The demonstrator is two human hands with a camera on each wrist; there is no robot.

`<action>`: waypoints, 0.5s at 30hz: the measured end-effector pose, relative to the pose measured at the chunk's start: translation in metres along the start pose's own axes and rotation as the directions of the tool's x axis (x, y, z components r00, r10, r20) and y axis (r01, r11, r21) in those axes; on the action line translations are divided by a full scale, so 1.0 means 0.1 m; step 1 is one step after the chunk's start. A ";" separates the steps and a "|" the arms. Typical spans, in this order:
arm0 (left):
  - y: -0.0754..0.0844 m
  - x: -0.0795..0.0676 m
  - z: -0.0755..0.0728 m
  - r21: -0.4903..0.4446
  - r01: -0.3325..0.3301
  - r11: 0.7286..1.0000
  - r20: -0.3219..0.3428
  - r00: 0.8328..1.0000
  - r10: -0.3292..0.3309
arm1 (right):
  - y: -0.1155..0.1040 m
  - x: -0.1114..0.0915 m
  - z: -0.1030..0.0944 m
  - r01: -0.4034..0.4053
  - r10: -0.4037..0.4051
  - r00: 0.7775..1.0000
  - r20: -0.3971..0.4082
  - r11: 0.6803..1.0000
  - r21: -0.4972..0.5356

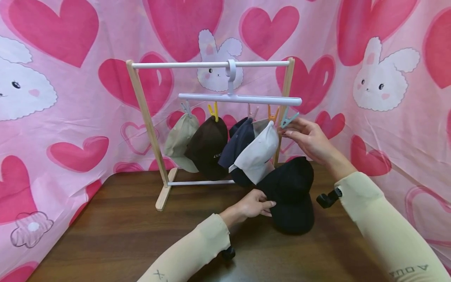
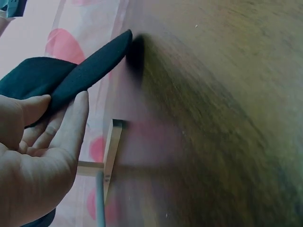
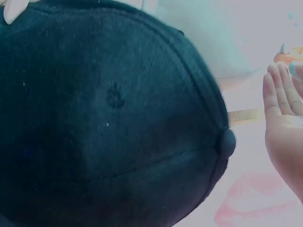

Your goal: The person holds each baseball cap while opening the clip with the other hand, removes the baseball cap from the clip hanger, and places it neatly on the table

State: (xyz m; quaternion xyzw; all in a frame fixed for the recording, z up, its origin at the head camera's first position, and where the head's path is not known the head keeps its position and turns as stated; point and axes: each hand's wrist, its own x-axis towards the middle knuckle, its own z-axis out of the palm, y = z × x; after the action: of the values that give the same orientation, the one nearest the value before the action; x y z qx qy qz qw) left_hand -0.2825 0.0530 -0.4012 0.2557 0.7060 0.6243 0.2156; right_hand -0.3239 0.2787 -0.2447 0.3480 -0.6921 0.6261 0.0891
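My left hand (image 1: 251, 205) pinches the edge of a black baseball cap (image 1: 293, 197), which is held up off the tabletop with its brim downward. In the left wrist view the thumb lies over the cap (image 2: 87, 73) and the fingers lie under it. At the right end of a white clip hanger (image 1: 239, 99), my right hand (image 1: 311, 137) pinches a light blue clothespin (image 1: 289, 119). The black cap (image 3: 113, 127) fills much of the right wrist view, below the clothespin and apart from it in the head view. Beside the right fingertips hangs a white cap (image 1: 260, 150).
A wooden rack (image 1: 146, 121) with a white top bar carries the hanger. Beige (image 1: 181, 137), dark brown (image 1: 208, 145) and navy (image 1: 239, 143) caps hang from coloured clothespins to the left. A brown wooden table (image 1: 116, 235) lies below, with a pink heart-patterned cloth (image 1: 116, 31) behind.
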 end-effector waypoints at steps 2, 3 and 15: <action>0.00 0.01 0.02 0.003 0.014 1.000 -0.004 1.000 -0.014 | 0.00 0.00 0.00 -0.012 0.012 1.000 -0.004 1.000 -0.008; 0.00 0.01 0.04 0.000 0.021 1.000 -0.007 1.000 -0.021 | 0.00 0.00 0.01 -0.017 0.017 1.000 -0.006 1.000 -0.008; 0.02 0.05 0.17 -0.035 0.144 0.989 -0.083 0.986 -0.146 | -0.07 0.02 0.07 -0.020 0.008 0.997 -0.082 0.989 -0.143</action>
State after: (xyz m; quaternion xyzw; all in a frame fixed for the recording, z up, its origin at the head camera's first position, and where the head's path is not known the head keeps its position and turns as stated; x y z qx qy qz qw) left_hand -0.2753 0.0693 -0.4012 0.1734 0.7224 0.6273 0.2337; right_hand -0.3190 0.2719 -0.2396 0.3100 -0.7337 0.5887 0.1376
